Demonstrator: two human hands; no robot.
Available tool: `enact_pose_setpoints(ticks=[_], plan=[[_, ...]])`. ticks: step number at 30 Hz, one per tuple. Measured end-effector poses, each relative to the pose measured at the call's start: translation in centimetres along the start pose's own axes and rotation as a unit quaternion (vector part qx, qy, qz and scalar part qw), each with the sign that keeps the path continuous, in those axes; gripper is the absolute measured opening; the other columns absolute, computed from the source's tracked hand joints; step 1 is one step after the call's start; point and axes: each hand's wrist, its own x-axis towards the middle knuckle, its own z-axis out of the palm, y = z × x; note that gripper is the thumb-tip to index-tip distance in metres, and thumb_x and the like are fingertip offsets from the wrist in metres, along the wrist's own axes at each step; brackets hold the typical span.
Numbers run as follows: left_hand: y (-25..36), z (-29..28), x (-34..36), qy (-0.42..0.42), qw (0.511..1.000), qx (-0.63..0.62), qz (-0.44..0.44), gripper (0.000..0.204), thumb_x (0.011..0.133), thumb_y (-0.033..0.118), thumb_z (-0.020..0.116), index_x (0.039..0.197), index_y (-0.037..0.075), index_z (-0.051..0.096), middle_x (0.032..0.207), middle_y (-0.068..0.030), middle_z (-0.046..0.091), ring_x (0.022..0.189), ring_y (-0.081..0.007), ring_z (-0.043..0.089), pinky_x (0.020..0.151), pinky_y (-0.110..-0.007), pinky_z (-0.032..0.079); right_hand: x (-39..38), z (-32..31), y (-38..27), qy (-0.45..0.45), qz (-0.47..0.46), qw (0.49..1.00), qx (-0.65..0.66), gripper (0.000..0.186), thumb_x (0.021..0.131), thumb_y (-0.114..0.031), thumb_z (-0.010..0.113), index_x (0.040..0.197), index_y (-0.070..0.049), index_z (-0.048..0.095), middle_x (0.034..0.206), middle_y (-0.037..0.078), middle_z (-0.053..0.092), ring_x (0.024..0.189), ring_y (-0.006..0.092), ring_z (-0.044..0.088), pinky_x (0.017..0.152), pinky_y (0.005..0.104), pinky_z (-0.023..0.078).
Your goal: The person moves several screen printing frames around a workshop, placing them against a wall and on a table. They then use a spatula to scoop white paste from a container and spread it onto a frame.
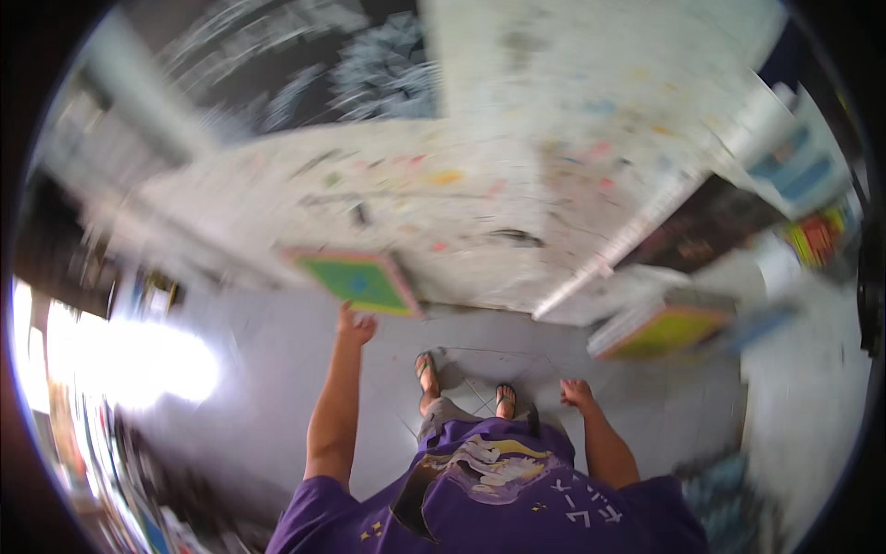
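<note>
My left hand [355,325] is raised in front of me and grips the near edge of a flat green panel with a pink border [358,281], held out level. My right hand [578,393] hangs lower on the right, fingers loosely curled, holding nothing. Below the hands I see my purple shirt and my two feet in sandals [426,367] on the grey floor. The whole picture is blurred by motion.
A paint-spattered white wall [443,203] stands just ahead. A stack of flat panels with a yellow face [660,328] lies at the right by the wall. Dark boards [706,226] and colourful items lean at the far right. Bright glare [129,365] fills the left.
</note>
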Motion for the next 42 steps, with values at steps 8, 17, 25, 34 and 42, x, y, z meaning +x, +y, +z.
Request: enact_pose_setpoints(ticks=[8, 17, 25, 34, 42], plan=[[3.9, 17.1, 10.8, 0.122, 0.938, 0.322, 0.048, 0.062, 0.097, 0.048, 0.048, 0.141, 0.006, 0.04, 0.145, -0.0101, 0.042, 0.123, -0.0329, 0.049, 0.095, -0.051, 0.048, -9.8, -16.5, -26.4, 0.038, 0.667, 0.649, 0.365, 0.053, 0.092, -0.046, 0.051, 0.078, 0.002, 0.069, 0.073, 0.014, 0.072, 0.06, 0.0237, 0.068, 0.067, 0.037, 0.056], [3.1, 17.3, 14.3, 0.063, 0.819, 0.543, 0.172, 0.098, 0.088, 0.058, 0.059, 0.144, -0.003, 0.007, 0.141, -0.0281, 0.039, 0.119, -0.0413, 0.053, 0.088, -0.056, 0.052, -8.0, -1.6, -45.6, -0.129, 0.741, 0.496, 0.434, 0.065, 0.084, -0.059, 0.057, 0.108, 0.0, 0.071, 0.117, 0.024, 0.066, 0.114, 0.0385, 0.062, 0.098, 0.0429, 0.049], [2.0, 10.0, 15.1, 0.219, 0.647, 0.688, 0.243, 0.049, 0.1, 0.028, 0.046, 0.143, 0.007, 0.037, 0.137, -0.0372, 0.043, 0.116, -0.0416, 0.058, 0.085, -0.054, 0.056, -3.4, -13.5, -45.8, 0.025, 0.753, 0.514, 0.409, 0.057, 0.084, -0.049, 0.06, 0.119, -0.004, 0.067, 0.118, 0.024, 0.066, 0.113, 0.0383, 0.062, 0.099, 0.0439, 0.048], [3.1, 3.9, 10.6, 0.116, 0.934, 0.338, 0.006, 0.048, 0.099, 0.024, 0.051, 0.137, -0.003, 0.044, 0.135, -0.0311, 0.048, 0.119, -0.0392, 0.057, 0.09, -0.05, 0.056, -5.0, -15.3, -41.1, 0.046, 0.68, 0.595, 0.426, 0.059, 0.09, -0.053, 0.057, 0.125, -0.006, 0.062, 0.13, 0.022, 0.059, 0.126, 0.0376, 0.053, 0.104, 0.0437, 0.043], [-8.8, -4.6, -5.8, -0.506, 0.396, 0.752, 0.15, 0.045, 0.097, 0.018, 0.045, 0.132, -0.01, 0.046, 0.135, -0.0278, 0.052, 0.122, -0.0452, 0.054, 0.101, -0.059, 0.049, -19.5, -5.4, -41.3, 0.196, 0.678, 0.514, 0.488, 0.05, 0.085, -0.046, 0.066, 0.112, -0.004, 0.069, 0.109, 0.017, 0.07, 0.098, 0.0318, 0.069, 0.088, 0.0434, 0.054]])
